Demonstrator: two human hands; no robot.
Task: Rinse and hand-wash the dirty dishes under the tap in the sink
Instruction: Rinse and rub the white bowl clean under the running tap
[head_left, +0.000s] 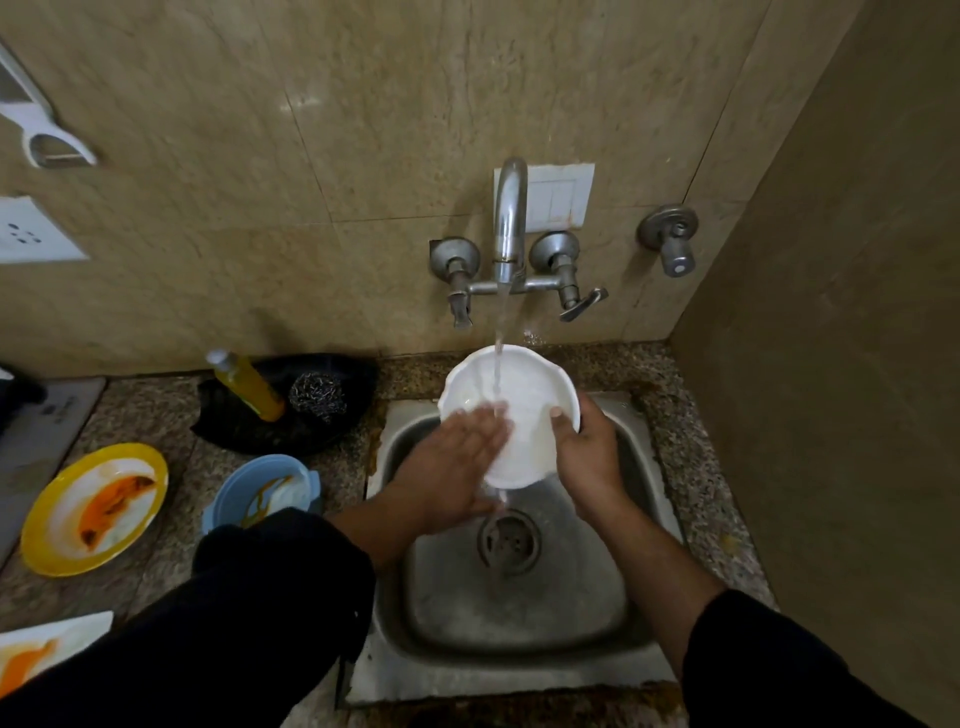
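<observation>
Gripping the white plate at its right rim with the right hand, thumb hooked over the edge, fingers out of sight behind. Holding it tilted above the steel sink, directly under the tap. Catching the running water on the plate's inner face and letting it spill off the lower edge just above the drain. Pressing flat across the wet face with the left hand, fingers straight and together, grasping nothing. Spotting, on the granite counter to the left, a yellow plate smeared orange and a blue bowl streaked with sauce, both well apart from the sink. Noting behind them a yellow bottle leaning beside a steel scrubber.
</observation>
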